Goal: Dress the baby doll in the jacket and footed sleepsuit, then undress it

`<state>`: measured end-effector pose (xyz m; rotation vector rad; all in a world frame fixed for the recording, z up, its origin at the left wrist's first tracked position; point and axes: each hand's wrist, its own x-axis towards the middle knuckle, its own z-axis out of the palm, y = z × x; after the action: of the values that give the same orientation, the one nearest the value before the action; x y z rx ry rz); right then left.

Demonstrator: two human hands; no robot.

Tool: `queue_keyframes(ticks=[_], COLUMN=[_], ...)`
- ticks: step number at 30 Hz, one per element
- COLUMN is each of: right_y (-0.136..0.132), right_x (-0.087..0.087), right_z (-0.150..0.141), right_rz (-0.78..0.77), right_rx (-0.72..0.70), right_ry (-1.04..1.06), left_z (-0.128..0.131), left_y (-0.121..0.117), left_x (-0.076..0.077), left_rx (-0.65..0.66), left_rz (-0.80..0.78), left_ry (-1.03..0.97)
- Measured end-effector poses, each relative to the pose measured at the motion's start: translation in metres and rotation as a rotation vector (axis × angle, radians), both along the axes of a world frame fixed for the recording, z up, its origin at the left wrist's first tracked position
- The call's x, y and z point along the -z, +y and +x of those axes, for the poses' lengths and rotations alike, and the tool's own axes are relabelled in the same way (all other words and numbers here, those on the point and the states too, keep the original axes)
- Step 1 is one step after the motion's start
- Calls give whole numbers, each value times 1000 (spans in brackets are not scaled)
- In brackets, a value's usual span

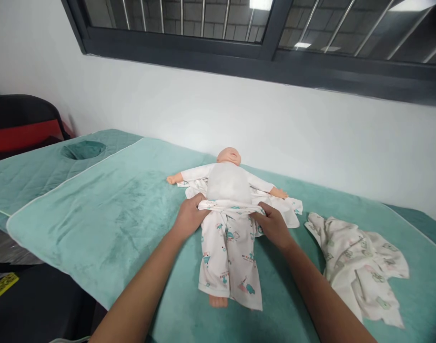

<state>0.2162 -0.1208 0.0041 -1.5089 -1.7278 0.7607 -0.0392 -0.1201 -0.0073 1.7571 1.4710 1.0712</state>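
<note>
A baby doll (pixel 229 181) lies on its back on the green bed cover, head toward the wall, arms spread. White printed baby pants (pixel 229 257) cover its legs, with one foot showing below a cuff. My left hand (pixel 190 215) is closed on the left side of the waistband, thumb on top. At the opposite side my right hand (pixel 273 224) grips the waistband too, and the band is stretched across the doll's belly between them. Beneath the doll's torso and arms an opened printed baby shirt (pixel 284 209) is spread out.
A crumpled printed baby garment (pixel 364 267) lies to the right. The green cover (pixel 96 214) spans the bed, which has a round hole (pixel 84 149) at its left end. A white wall (pixel 167 105) and a barred window stand behind. Black-and-red seating (pixel 23 124) is at far left.
</note>
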Motion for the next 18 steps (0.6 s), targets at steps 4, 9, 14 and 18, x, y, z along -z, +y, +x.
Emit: queue_keyframes(ticks=[4,9,14,18], right_y=[-19,-47,-51,-57], right_x=[-1,2,13,10], right_z=[-2,6,0,-1], right_rz=[-77,-123,-187,-171], right_rx=[-63,-304,-132,-97], right_ry=[53,61,235,254], left_z=[-4,-13,-6,-5], left_y=[-19,-44,-54,-64], left_x=[-1,-1,8,1], left_rx=[93,245,49,24], left_rz=[-58,25,39,-69], left_ry=[-92,-21,192,91])
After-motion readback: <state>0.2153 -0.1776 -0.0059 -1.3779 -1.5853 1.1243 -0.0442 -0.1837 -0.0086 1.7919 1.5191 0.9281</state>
